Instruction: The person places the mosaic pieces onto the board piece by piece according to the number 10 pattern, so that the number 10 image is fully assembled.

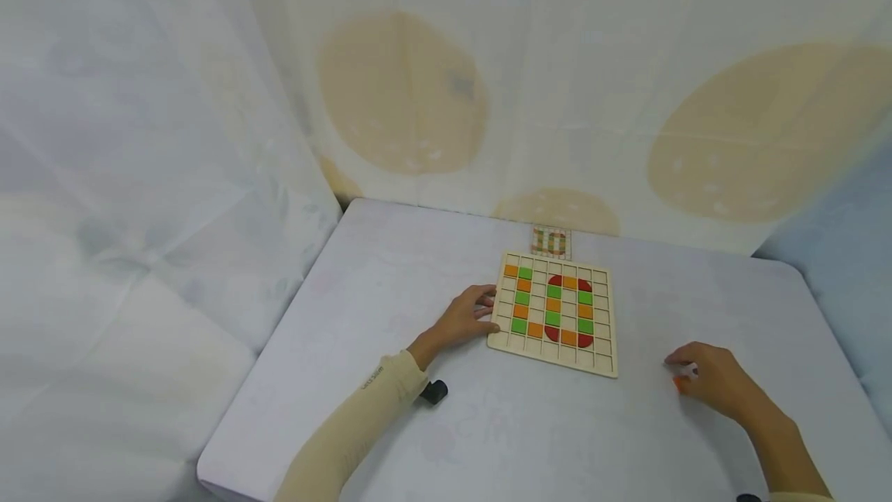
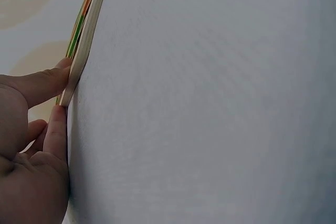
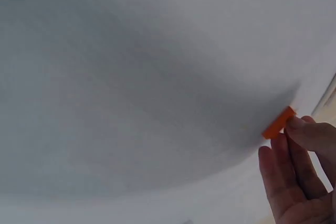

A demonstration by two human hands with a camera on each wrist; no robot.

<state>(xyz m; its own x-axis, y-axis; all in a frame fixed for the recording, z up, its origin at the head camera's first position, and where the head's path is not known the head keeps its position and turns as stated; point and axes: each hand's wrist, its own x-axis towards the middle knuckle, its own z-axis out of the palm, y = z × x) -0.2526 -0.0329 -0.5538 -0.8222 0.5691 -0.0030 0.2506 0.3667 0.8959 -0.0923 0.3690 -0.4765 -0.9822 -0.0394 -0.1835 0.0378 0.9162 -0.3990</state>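
Note:
A square wooden grid board (image 1: 604, 331) lies on the table, its orange, green and red tiles laid out like a "10". At its left edge, my left hand (image 1: 461, 318) grips the board; the left wrist view shows the thumb and a finger on the board's rim (image 2: 84, 51). To the right of the board, my right hand (image 1: 718, 379) pinches an orange tile (image 3: 279, 123) between thumb and fingers, apart from the board. In the right wrist view the tile is held just above the table surface.
Behind the board stands a small pattern card (image 1: 552, 242) with the same "10" figure. The white table (image 1: 390, 269) has rounded corners and meets a hanging curtain (image 1: 571, 99) at the back. A black strap piece (image 1: 435, 392) shows by the left wrist.

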